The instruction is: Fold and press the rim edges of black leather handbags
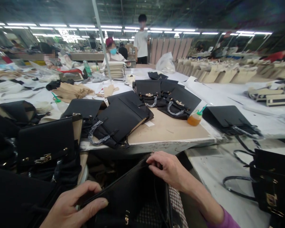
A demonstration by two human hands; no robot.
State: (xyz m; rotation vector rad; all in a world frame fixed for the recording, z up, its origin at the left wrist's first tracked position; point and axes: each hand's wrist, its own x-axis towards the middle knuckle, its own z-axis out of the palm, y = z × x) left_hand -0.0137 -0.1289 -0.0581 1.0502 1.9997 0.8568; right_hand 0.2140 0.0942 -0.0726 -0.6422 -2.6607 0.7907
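A black leather handbag (130, 196) rests low in front of me, below the table edge. My left hand (73, 205) grips its near left edge, thumb on top and fingers curled under. My right hand (171, 172) is closed on the bag's upper far rim, fingers pinching the edge. A small gold clasp shows on the bag's front.
Several black handbags (123, 122) with gold locks and wrapped handles lie on a worktable (171, 133), more at left (47, 148) and right (273, 183). An orange glue bottle (195, 119) stands by them. Other people work at the far tables, with stacked beige pieces (116, 69).
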